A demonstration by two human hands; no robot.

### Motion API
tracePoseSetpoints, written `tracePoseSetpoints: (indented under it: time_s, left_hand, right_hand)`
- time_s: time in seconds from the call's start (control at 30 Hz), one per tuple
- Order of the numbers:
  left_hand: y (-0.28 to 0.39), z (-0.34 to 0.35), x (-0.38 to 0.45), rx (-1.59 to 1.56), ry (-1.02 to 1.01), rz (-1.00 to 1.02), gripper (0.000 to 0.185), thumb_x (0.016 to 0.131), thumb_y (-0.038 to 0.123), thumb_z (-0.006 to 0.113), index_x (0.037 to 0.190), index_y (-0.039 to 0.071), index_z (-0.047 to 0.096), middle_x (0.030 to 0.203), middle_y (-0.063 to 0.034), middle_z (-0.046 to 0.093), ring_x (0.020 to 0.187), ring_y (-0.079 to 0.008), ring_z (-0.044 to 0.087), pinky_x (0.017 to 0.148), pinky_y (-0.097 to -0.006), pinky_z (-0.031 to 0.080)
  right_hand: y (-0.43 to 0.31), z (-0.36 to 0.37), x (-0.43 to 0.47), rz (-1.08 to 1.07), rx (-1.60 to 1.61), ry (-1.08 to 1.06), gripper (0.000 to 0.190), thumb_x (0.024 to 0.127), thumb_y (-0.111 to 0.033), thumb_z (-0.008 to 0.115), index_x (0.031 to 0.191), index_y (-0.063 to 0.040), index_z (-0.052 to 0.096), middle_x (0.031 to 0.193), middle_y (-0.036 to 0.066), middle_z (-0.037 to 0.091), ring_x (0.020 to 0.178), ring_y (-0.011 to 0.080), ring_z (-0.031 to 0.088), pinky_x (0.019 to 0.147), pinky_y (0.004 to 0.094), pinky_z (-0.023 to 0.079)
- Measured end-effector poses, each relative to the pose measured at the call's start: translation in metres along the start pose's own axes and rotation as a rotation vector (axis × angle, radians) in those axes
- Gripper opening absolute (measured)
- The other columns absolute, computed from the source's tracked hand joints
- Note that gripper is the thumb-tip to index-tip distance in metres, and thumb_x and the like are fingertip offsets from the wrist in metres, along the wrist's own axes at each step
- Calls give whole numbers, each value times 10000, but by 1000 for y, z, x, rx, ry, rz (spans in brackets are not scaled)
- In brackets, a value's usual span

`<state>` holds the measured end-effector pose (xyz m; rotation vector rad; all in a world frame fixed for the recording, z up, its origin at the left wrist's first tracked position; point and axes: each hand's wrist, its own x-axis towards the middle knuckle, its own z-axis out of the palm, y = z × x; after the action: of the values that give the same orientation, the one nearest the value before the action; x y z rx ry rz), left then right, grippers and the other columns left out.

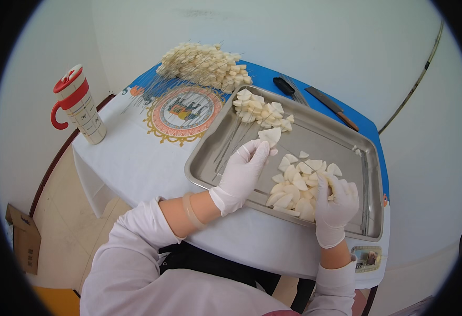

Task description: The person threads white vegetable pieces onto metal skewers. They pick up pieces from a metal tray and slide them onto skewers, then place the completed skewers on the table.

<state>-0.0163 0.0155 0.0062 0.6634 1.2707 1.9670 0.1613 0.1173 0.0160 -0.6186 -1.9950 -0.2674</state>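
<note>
My left hand [241, 173], in a white glove, pinches a flat wedge-shaped white vegetable slice [270, 136] over a metal tray [329, 144]. Between the gloved fingers of my right hand [338, 207] is a thin metal skewer [300, 158], its shaft slanting up and left towards my left hand. Whether its tip touches the slice cannot be made out. Loose white slices [294, 189] lie piled in the near part of the tray, partly behind my right hand. At the tray's far left corner rest skewered slices [260, 108], their bare skewers pointing towards me.
A large heap of skewered slices [203, 65] lies behind the tray. A wooden-handled knife [327, 103] and a black-handled tool [284, 86] lie along the far edge. Bare skewers [364, 193] line the tray's right side. A red-lidded tumbler [82, 106] stands at left.
</note>
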Motion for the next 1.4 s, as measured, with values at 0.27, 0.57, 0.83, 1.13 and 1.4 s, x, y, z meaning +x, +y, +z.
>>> tracePoseSetpoints:
  time_s: [0.27, 0.57, 0.83, 1.13, 1.4]
  left_hand:
    - [-7, -1, -5, -7, -99, 54, 223, 1010, 267, 575, 1082, 65, 636, 1014, 33, 655, 850, -14, 492, 789, -190, 422]
    - [-19, -1, -9, 160, -220, 155, 175, 1001, 151, 578, 1077, 13, 654, 976, 8, 648, 881, -35, 545, 793, -200, 446]
    - [-13, 0, -14, 367, -268, 441, 173, 938, 144, 651, 1034, 3, 679, 873, -70, 634, 797, -146, 571, 734, -276, 466]
    - [-7, 0, -10, 252, -336, 97, 347, 1041, 317, 478, 1136, 31, 650, 962, -25, 639, 784, -60, 546, 719, -228, 456]
    - [-7, -15, 11, -382, -143, -441, 507, 1064, 376, 387, 1395, -5, 430, 1308, -100, 555, 1061, -140, 566, 936, -274, 450]
  right_hand:
    - [-3, -2, -1, -14, -3, 2, 97, 762, -142, 783, 814, -117, 704, 656, 15, 561, 584, 209, 498, 534, 322, 407]
    - [-9, 1, -6, -21, 139, -2, 66, 798, -139, 764, 837, -108, 720, 644, 26, 571, 571, 212, 521, 568, 316, 420]
    - [-4, 6, -11, -33, 200, -3, 63, 830, -154, 739, 842, -101, 708, 681, 33, 612, 599, 215, 563, 578, 320, 426]
    - [8, 9, -10, 13, 130, 59, 85, 849, -192, 730, 848, -110, 705, 691, 38, 610, 602, 231, 558, 555, 322, 435]
    - [6, 7, -4, 126, 58, -2, 82, 867, -187, 705, 850, -108, 711, 693, 34, 605, 620, 236, 544, 566, 340, 442]
